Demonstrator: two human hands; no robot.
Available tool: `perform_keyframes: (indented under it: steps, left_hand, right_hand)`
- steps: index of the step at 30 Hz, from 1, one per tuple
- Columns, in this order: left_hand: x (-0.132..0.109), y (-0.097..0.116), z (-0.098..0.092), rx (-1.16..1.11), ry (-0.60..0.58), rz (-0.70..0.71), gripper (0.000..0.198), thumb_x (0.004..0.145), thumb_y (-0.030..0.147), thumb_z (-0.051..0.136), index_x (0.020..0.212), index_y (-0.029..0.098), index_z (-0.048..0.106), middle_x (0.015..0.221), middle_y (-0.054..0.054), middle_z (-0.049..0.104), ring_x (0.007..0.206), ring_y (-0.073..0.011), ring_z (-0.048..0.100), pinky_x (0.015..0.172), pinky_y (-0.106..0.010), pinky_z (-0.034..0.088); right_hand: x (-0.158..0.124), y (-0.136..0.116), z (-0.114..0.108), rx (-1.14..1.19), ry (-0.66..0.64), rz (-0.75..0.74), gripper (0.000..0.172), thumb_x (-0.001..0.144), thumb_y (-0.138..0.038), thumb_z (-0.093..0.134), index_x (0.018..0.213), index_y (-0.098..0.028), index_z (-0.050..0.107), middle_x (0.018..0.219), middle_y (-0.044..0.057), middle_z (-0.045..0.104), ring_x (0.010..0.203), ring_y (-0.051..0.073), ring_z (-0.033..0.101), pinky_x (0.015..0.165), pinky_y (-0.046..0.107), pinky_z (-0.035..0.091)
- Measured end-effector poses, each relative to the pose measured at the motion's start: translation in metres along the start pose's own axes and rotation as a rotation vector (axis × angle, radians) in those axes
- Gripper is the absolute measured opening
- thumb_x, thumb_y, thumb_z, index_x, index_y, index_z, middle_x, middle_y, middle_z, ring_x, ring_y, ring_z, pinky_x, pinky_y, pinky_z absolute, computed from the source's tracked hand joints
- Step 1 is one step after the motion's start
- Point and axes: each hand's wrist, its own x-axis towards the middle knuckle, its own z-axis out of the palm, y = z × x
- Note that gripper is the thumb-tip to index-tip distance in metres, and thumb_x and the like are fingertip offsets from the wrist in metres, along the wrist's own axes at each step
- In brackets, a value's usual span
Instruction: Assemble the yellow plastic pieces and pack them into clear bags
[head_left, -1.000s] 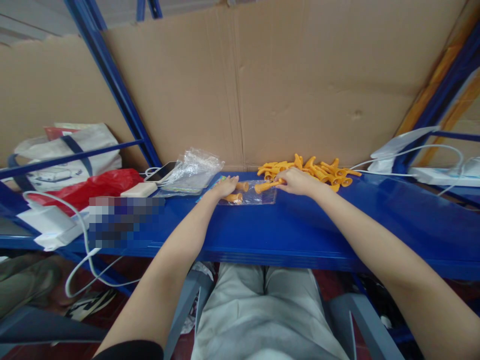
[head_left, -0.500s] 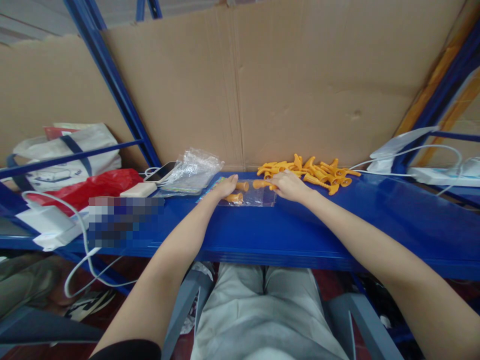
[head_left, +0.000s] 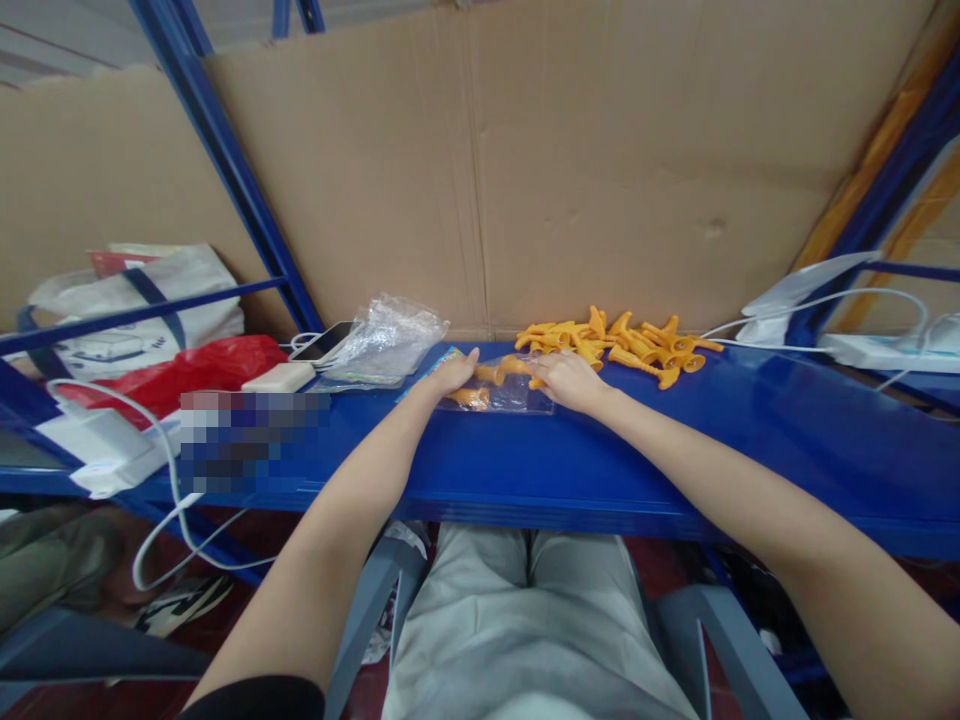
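Two forearms: stretched forward from a lap in pale trousers (head_left: 525, 620), across the front lip of a blue shelf (head_left: 600, 470).
Left hand (head_left: 452, 372): laid flat, fingers straight and close together, pressing down the left end of a clear bag (head_left: 501, 400).
Right hand (head_left: 568, 380): fingertips pinched on an orange piece (head_left: 514, 366), held at the bag's far edge, just beside the left fingertips.
Clear bag: flat on the shelf between both hands, thin and limp, with bagged pieces (head_left: 469, 397) showing through the film.
Risk: slick film likely to slide or buckle under a flat palm, shutting the opening; pinched piece then apt to snag on the edge or drop onto the shelf, and bagged pieces to roll out if that end lifts.
Orange piece: small, smooth plastic, a short stem flaring to a rounder end; finer form too small to tell.
Off to the left: crumpled plastic wrap (head_left: 390, 335), a phone (head_left: 324, 342), a red bag (head_left: 202, 365).
Pile (head_left: 622, 340): loose heap of matching orange pieces, just behind the right hand.
Backdrop: creased cardboard (head_left: 600, 170) standing against the shelf's rear.
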Motion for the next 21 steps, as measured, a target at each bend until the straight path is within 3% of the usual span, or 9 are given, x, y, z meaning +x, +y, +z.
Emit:
perform_keyframes:
  steps: [7,15,21]
  left_hand:
    - [0.000,0.000,0.001,-0.123,0.048,0.019,0.061,0.101,0.040,0.018,0.143,0.009,0.050,0.153,-0.012,0.043,0.144,-0.0219,0.039,0.118,-0.034,0.028]
    - [-0.004,0.003,-0.003,-0.222,0.045,0.043,0.063,0.102,0.038,0.015,0.145,0.005,0.047,0.152,-0.014,0.043,0.144,-0.0206,0.040,0.119,-0.033,0.027]
    - [-0.001,0.004,0.001,-0.174,0.085,0.053,0.065,0.103,0.040,0.012,0.143,0.006,0.050,0.152,-0.014,0.046,0.144,-0.0193,0.039,0.118,-0.028,0.026]
  right_hand:
    - [-0.001,0.006,0.011,0.069,0.017,-0.069,0.039,0.095,-0.016,0.049,0.130,-0.012,0.064,0.111,0.015,0.072,0.107,0.025,0.066,0.092,0.036,0.050]
    - [0.004,0.019,0.041,0.272,0.090,-0.223,0.056,0.089,-0.001,0.041,0.142,-0.015,0.052,0.121,0.015,0.067,0.112,0.022,0.063,0.097,0.041,0.050]
    - [0.010,0.006,0.027,0.143,0.041,-0.122,0.045,0.092,-0.005,0.042,0.130,-0.013,0.063,0.127,0.018,0.064,0.118,0.026,0.058,0.098,0.042,0.046]
